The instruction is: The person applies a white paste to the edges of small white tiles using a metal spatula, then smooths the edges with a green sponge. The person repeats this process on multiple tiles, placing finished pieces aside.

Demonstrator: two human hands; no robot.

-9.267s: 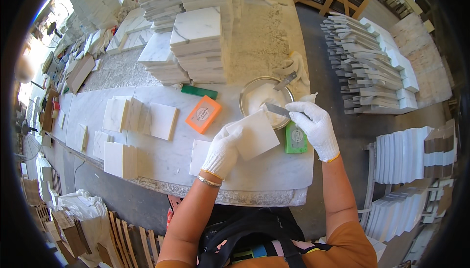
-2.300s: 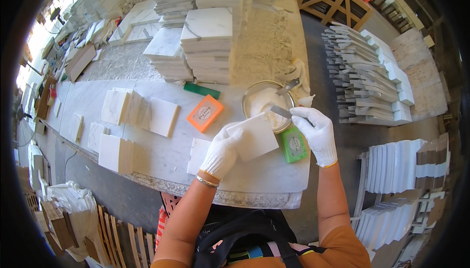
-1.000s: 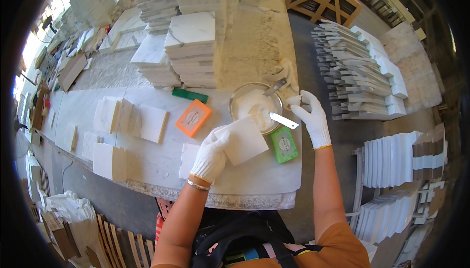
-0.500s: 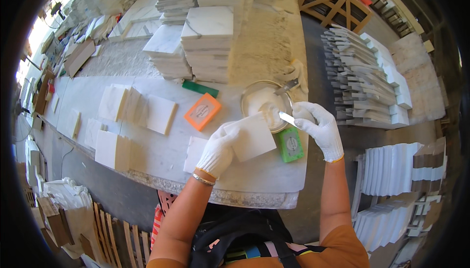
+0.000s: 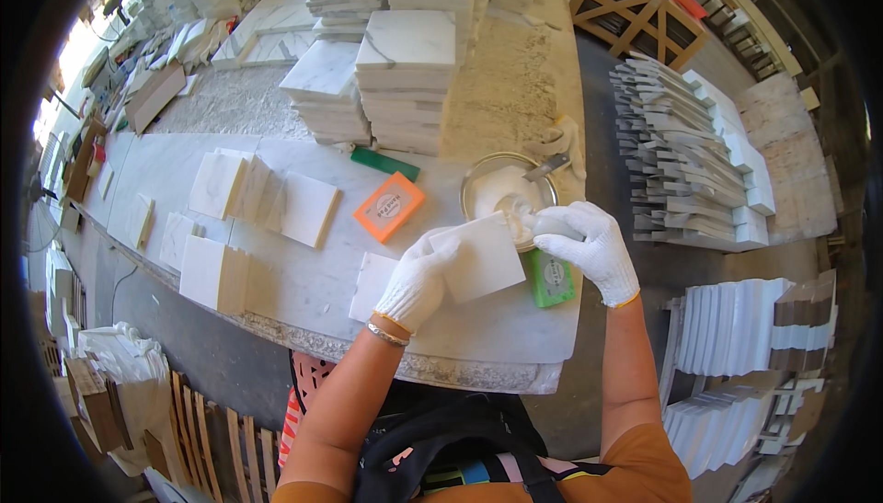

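My left hand [image 5: 418, 280], in a white knit glove, grips a square white marble tile [image 5: 485, 257] by its left edge, tilted above the slab-topped table. My gloved right hand [image 5: 590, 250] is closed on a small flat-bladed spatula [image 5: 528, 220]; its pale tip is over the near side of a round metal bowl [image 5: 466, 198], and its handle is mostly hidden by the fingers. White paste or powder [image 5: 501, 181] fills part of the bowl. A knife with a dark handle [image 5: 548, 166] rests across the bowl's far rim. A green block [image 5: 552, 280] lies beneath, near the tile's right corner.
An orange block [image 5: 388, 207] and a dark green bar [image 5: 384, 164] lie left of the bowl. Loose tiles [image 5: 308, 210] stand on the left tabletop [image 5: 294, 291]. Tall tile stacks [image 5: 405, 89] rise behind. More stone pieces [image 5: 685, 144] are stacked beyond the right edge.
The spatula blade has dipped and turned toward the bowl, so less of it shows. My right hand has moved slightly down; my left hand still holds the tile. The view has shifted slightly.
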